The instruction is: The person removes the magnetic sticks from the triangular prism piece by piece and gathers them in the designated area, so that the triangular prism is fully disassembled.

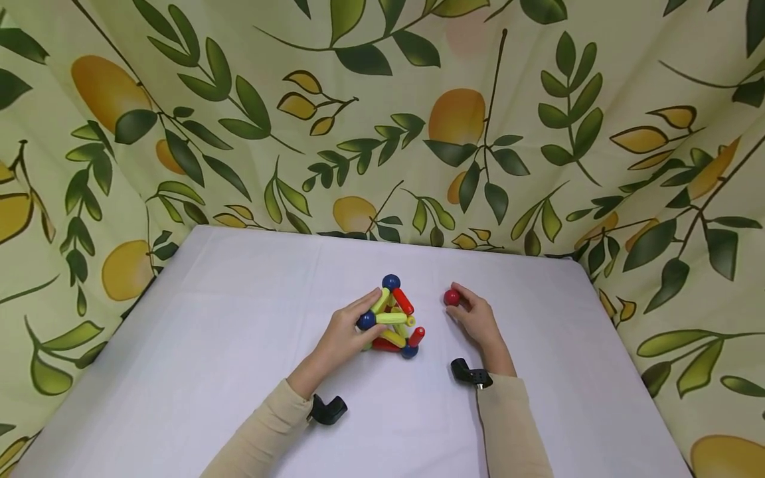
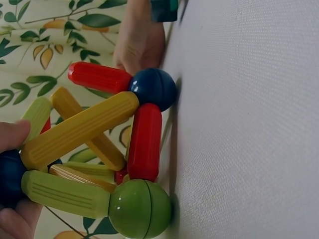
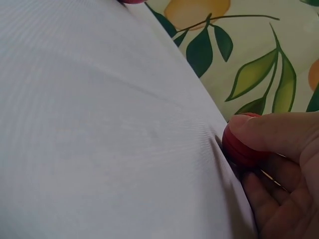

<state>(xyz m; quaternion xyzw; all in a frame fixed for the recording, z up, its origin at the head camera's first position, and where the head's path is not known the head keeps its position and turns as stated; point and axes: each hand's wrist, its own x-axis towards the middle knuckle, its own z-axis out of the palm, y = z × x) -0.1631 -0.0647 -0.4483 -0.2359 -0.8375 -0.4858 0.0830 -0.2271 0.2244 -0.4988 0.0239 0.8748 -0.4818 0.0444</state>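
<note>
In the head view, my left hand (image 1: 342, 334) grips a building-toy frame of rods and balls by a blue ball (image 1: 366, 320) on its left side. Yellow-green, yellow and red rods join at the balls; another blue ball (image 1: 391, 282) tops the frame and a third blue ball (image 1: 409, 352) sits low on the right. A green ball (image 2: 139, 208) shows at the frame's base in the left wrist view, by the cloth. To the right, apart from the frame, my right hand (image 1: 480, 324) pinches a red ball (image 1: 451, 297) between thumb and fingers, close to the tabletop.
A white cloth (image 1: 239, 299) covers the table. Behind and at both sides hangs a curtain (image 1: 370, 153) printed with fruit and leaves. Each wrist wears a black camera mount, the left mount (image 1: 329, 410) and the right mount (image 1: 469, 374), near the cloth.
</note>
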